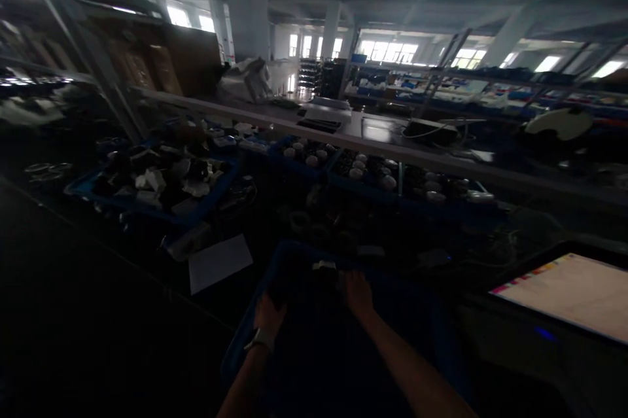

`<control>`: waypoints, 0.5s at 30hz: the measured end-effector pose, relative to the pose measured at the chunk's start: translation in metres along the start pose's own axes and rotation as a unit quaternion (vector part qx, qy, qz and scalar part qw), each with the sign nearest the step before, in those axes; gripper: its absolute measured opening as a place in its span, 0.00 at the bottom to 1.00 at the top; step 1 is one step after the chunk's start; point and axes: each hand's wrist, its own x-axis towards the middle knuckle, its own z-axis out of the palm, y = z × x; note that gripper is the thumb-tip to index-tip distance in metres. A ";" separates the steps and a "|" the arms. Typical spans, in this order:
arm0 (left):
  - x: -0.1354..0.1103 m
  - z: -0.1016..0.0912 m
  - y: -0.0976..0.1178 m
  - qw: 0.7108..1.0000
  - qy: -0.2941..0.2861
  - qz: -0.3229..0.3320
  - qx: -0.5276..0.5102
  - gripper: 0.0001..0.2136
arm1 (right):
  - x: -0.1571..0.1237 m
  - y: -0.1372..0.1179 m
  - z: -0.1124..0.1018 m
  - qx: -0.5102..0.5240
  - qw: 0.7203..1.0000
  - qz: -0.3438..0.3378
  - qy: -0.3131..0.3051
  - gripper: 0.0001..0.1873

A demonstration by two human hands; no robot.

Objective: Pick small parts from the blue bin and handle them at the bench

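Both my hands reach into a dark blue bin (289, 260) right in front of me. My left hand (269, 314), with a watch on the wrist, is low at the bin's left side; its fingers are lost in the dark. My right hand (358, 292) lies further in, next to a small pale part (324, 266) at the bin's far end. Its fingers are curled down into the bin, and what they touch is too dark to make out.
A blue tray (83, 188) of black and white parts sits at left, a white sheet (219, 262) below it. More blue trays (338, 179) of round white parts line the bench under a long shelf (275, 122). A lit screen (569, 290) stands at right.
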 end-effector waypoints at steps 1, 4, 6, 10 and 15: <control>0.004 0.003 0.001 1.000 -0.004 0.002 0.013 0.21 | 0.002 0.003 -0.002 0.002 1.000 0.004 -0.009 0.24; 0.017 0.008 0.005 0.999 -0.020 0.008 0.041 0.20 | -0.003 0.017 -0.008 0.021 0.999 0.029 -0.029 0.26; 0.025 0.009 0.008 0.998 -0.028 0.020 0.049 0.19 | -0.015 0.026 -0.010 0.044 0.997 0.051 -0.037 0.26; 0.040 0.002 0.013 0.995 -0.031 0.085 0.039 0.17 | -0.044 0.030 -0.006 0.115 0.990 0.069 -0.039 0.27; 0.059 -0.021 0.034 0.978 -0.038 0.203 0.024 0.19 | -0.044 -0.002 0.003 0.307 0.947 0.086 -0.030 0.35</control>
